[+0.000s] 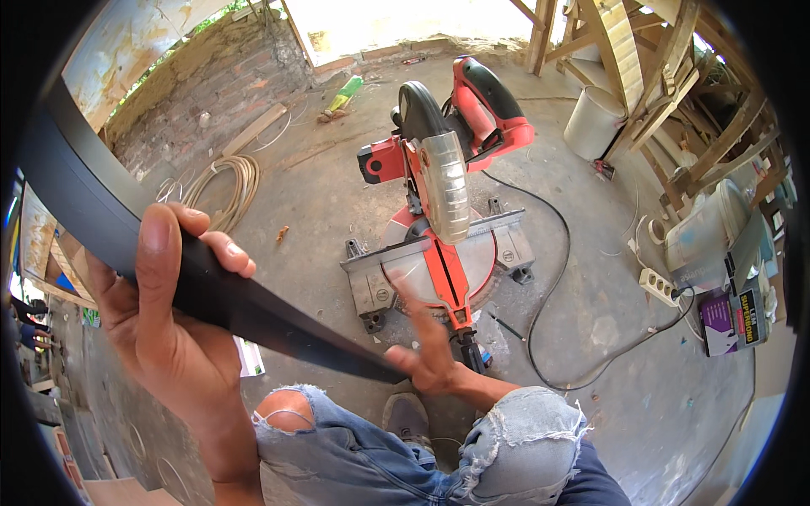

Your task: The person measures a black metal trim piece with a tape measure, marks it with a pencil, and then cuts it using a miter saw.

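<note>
A long black strip (278, 325), like a trim or metal profile, runs from the upper left down to a narrow end near my knees. My left hand (173, 295) is wrapped round it, thumb on the near face and fingertips over the far edge. At the strip's lower end is my right hand (430, 354), blurred, with its fingers stretched out and apart from the thumb. Its thumb is at the strip's tip; whether it touches cannot be told. Beyond both hands, a red and black mitre saw (485, 126) stands on the floor, its blade head raised above the round base.
A black cable (557, 287) curls right from the saw to a white power strip (658, 287). A dark pencil-like stick (506, 326) lies beside the saw. Coiled hose (240, 185) lies at left. Bucket (595, 122), wooden frames (666, 101) and a purple-black box (732, 323) line the right.
</note>
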Action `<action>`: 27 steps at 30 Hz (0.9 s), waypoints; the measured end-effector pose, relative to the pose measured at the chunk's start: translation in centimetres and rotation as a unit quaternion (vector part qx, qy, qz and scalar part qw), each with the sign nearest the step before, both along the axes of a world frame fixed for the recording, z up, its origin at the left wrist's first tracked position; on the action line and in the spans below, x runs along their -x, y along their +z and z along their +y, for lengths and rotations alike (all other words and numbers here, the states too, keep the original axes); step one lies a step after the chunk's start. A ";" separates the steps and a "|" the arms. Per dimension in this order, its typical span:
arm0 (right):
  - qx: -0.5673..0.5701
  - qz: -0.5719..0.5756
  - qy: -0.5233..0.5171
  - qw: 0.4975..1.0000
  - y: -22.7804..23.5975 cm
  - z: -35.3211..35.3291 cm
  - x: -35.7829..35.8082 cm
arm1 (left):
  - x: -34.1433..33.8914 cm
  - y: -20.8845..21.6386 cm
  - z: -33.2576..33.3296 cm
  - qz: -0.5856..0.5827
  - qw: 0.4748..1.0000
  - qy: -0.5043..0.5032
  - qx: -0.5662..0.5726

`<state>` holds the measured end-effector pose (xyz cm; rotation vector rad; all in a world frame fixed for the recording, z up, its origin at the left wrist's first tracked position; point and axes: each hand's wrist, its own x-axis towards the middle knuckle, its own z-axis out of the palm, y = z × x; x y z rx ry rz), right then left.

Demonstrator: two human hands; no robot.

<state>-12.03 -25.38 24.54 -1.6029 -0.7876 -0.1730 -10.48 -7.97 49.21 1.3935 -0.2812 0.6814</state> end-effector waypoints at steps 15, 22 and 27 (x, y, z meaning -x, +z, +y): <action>0.216 -0.156 -0.214 0.940 2.6 -6.6 -1.3 | -1.1 -2.2 5.0 0.022 0.980 0.066 0.186; 0.288 -0.087 -0.304 0.904 -3.6 -17.5 -5.2 | -2.2 -17.2 20.6 0.200 0.892 0.160 0.373; 0.362 -0.055 -0.324 0.872 -7.8 -22.0 -8.6 | -2.4 -33.9 21.1 0.336 0.848 0.090 0.399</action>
